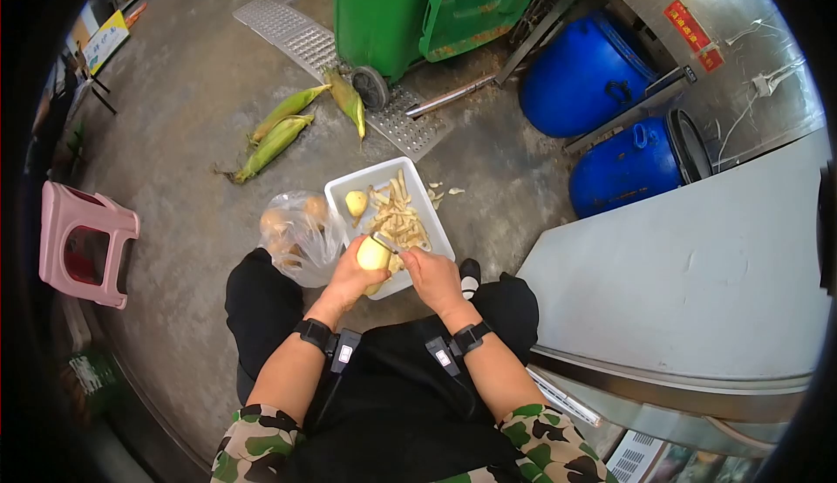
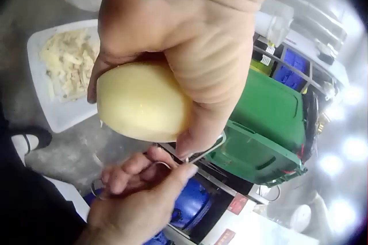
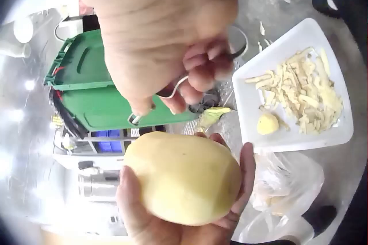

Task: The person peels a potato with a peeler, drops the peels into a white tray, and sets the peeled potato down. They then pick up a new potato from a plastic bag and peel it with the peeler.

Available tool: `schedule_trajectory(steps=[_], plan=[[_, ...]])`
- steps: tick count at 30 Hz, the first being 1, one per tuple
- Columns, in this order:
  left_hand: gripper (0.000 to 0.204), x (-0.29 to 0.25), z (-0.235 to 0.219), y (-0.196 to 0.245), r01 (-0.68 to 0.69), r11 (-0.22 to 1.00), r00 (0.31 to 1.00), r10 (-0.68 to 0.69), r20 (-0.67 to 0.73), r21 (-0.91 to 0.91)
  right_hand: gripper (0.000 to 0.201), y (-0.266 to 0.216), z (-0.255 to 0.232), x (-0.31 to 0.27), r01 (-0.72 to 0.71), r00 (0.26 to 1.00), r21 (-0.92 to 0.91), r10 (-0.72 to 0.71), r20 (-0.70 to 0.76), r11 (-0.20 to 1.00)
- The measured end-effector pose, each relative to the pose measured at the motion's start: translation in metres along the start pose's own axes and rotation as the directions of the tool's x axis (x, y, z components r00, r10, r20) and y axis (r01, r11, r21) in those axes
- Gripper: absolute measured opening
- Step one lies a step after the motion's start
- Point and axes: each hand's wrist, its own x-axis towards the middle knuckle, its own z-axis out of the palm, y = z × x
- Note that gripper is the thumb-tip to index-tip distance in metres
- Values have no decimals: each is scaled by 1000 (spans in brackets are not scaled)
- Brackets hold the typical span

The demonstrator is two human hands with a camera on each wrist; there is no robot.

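A peeled yellow potato (image 1: 373, 255) (image 2: 144, 101) (image 3: 183, 177) is gripped by the left hand (image 1: 350, 275) (image 2: 184, 44) (image 3: 184, 230), fingers and thumb round its sides. Close beside it the right hand (image 1: 433, 281) (image 2: 141, 196) (image 3: 167, 44) holds a thin metal peeler (image 1: 384, 242) (image 2: 207, 149) (image 3: 172, 88) with curled fingers. Both hands are over the near part of a white tray (image 1: 337, 195) (image 2: 57, 120) (image 3: 310, 143), which holds peel strips (image 1: 397, 219) (image 2: 68, 64) (image 3: 305, 90) and a small yellow potato piece (image 1: 356, 203) (image 3: 267, 124).
Left of the tray lies a clear bag (image 1: 301, 237) (image 3: 287, 184) of brownish round items. Beyond are several corn ears (image 1: 272, 146), a green wheeled bin (image 1: 384, 17) and blue barrels (image 1: 580, 78). A pink stool (image 1: 85, 239) stands left; a grey-white panel (image 1: 680, 265) is right.
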Motion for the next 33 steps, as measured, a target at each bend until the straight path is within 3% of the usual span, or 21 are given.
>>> schedule_trajectory(steps=[3,4,6,10,13,16,18,22,25,28,31,33], plan=[[72,-2,1,0,3,1000,997,-5,81,22,41,18,4,6,-151,985,-147,160,56,977],[72,-7,5,9,-53,993,993,41,107,109,42,21,6,7,-204,973,-184,221,73,962],[74,-16,11,28,-170,943,977,124,173,285,45,19,11,7,-281,959,-5,281,35,960],[74,-7,-5,8,-179,921,982,189,5,346,47,21,10,13,-328,943,341,326,65,881],[72,0,-5,8,-227,860,961,274,-37,457,47,13,0,3,-221,975,401,193,112,889],[71,0,-3,8,-270,797,927,367,-77,540,47,9,-2,-2,-101,994,250,85,76,963],[71,2,1,13,-299,756,906,416,-75,582,47,11,-2,2,-127,991,185,119,58,975],[69,-10,12,35,-418,721,886,457,75,553,48,30,8,12,-199,980,114,195,43,973],[70,-8,11,36,-421,733,883,467,55,534,49,29,4,14,-314,949,270,306,72,910],[71,-2,4,25,-374,760,897,441,1,531,52,21,-6,11,-324,945,478,253,208,817],[69,-7,4,24,-364,728,896,444,5,581,52,23,-8,7,-271,954,397,189,235,877],[66,-11,6,29,-367,712,896,444,21,598,51,28,-5,10,-220,970,289,178,165,932]])
